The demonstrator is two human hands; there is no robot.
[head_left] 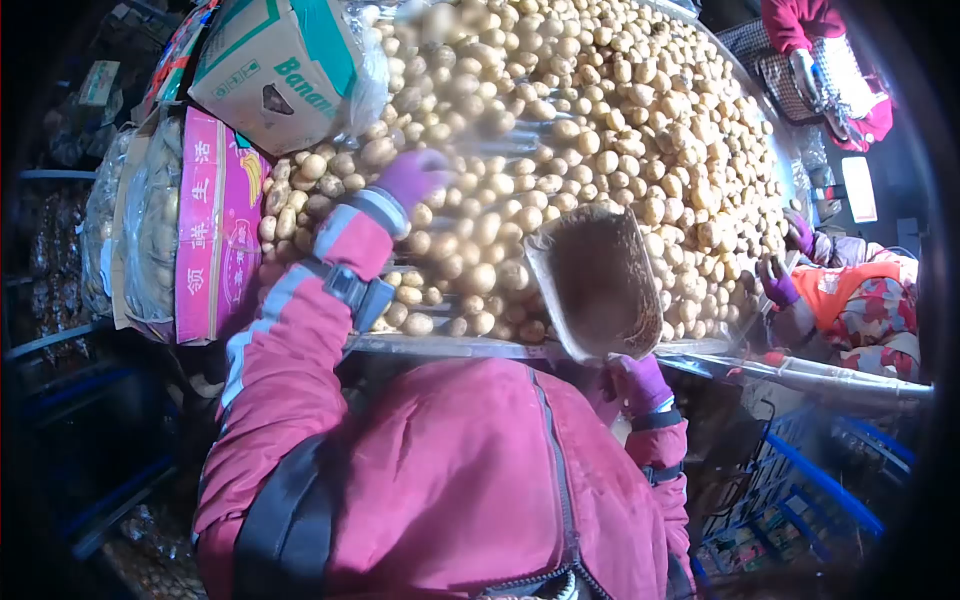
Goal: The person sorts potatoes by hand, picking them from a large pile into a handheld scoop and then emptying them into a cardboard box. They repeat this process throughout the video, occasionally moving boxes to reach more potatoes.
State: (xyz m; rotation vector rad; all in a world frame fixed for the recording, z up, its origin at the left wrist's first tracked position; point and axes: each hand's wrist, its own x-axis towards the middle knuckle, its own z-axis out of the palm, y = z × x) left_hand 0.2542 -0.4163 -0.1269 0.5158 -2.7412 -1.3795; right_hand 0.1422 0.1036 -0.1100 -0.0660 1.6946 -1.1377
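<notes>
My right hand, in a purple glove, is closed around the handle end of a worn, dirt-stained scoop. The scoop is tilted over the near edge of the table, and its hollow holds no potatoes. My left hand, also gloved in purple, is above the potatoes on the left side of the heap. Its fingers are smeared, so their pose and anything in them cannot be made out. Several potatoes near the left hand look blurred as well.
A pink box lined with clear plastic stands at the left, with a banana carton behind it. The table's metal rim runs in front of me. Another person's gloved hand rests at the right edge; a further person is beyond. Blue crates stand below right.
</notes>
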